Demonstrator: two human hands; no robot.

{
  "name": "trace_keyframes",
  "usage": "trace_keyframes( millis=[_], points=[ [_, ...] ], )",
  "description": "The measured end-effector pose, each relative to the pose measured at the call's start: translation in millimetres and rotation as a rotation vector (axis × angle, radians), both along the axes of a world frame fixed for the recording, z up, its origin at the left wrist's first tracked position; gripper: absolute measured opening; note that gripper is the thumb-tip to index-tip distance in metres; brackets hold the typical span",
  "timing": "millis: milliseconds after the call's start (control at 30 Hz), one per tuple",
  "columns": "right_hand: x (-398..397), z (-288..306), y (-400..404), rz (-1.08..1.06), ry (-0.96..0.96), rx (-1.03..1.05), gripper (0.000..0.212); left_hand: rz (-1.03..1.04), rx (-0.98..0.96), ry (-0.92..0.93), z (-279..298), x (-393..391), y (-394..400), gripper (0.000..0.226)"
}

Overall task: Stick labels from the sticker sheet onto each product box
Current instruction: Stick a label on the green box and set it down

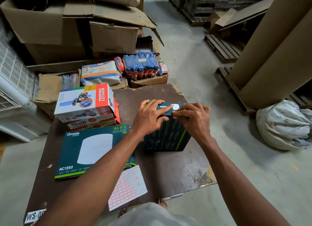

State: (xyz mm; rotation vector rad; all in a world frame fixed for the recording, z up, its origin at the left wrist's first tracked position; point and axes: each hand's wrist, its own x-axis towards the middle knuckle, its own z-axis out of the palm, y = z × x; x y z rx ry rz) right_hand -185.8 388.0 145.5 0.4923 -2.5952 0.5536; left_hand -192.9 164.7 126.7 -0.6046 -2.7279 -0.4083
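A dark box stands on edge near the middle of the brown table, its narrow top face turned up; the left hand lies over the left end of that top, fingers nearly straight and spread, the thumb down on the near face, steadying it; the right hand sits at the near right edge of the top, fingertips drawn together and curled against the box, just beside a small white label that lies on the top face (whether the fingers pinch another label I cannot tell, for the tips are hidden against the dark card).

The sheet of red-edged stickers lies flat at the near edge of the table, under the left forearm, with its upper rows partly bare; a flat Omada box lies face up just left of the dark box, well clear of both hands; behind it, at the table's far left corner, a stack of boxes rises, a KHYATI carton on top.

Beyond the table sit open cartons and blue packets; a grey sack rests on the floor to the right.
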Motion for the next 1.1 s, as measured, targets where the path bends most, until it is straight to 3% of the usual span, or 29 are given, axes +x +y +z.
trace_keyframes(
  millis=[133,300,433,500,633,733,833,1000,1100],
  points=[
    [-1.2,-0.2,5.3,0.016,-0.041,-0.046,0.019,0.005,-0.007,-0.008,0.1,-1.6,0.8,0.056],
    [0.9,5.2,10.2,0.029,-0.131,-0.043,0.038,0.010,0.020,-0.007,-2.5,-2.0,1.6,0.057],
    [-0.8,6.5,-1.8,0.030,-0.229,0.226,0.081,0.009,0.053,0.028,-8.4,-0.4,2.7,0.061],
    [-3.9,0.2,-12.3,0.040,-0.297,0.340,0.091,0.015,0.118,0.035,-9.7,2.3,2.4,0.067],
    [-8.9,-5.8,-16.1,0.043,-0.260,0.429,0.083,0.132,0.254,0.035,-14.9,10.3,2.9,0.084],
    [-10.0,-3.5,-14.1,0.070,-0.262,0.465,0.085,0.186,0.544,-0.026,-33.5,28.2,7.8,0.104],
    [-14.4,-0.6,-13.5,0.108,-0.256,0.479,0.083,0.255,0.807,-0.208,-54.8,47.7,11.6,0.120],
    [-23.4,-1.5,-10.2,0.135,-0.216,0.494,0.083,0.299,0.952,-0.369,-77.1,40.9,10.1,0.119],
    [-28.3,-2.2,-3.3,0.155,-0.201,0.497,0.084,0.323,0.945,-0.498,-96.0,32.6,6.1,0.098]
  ],
)
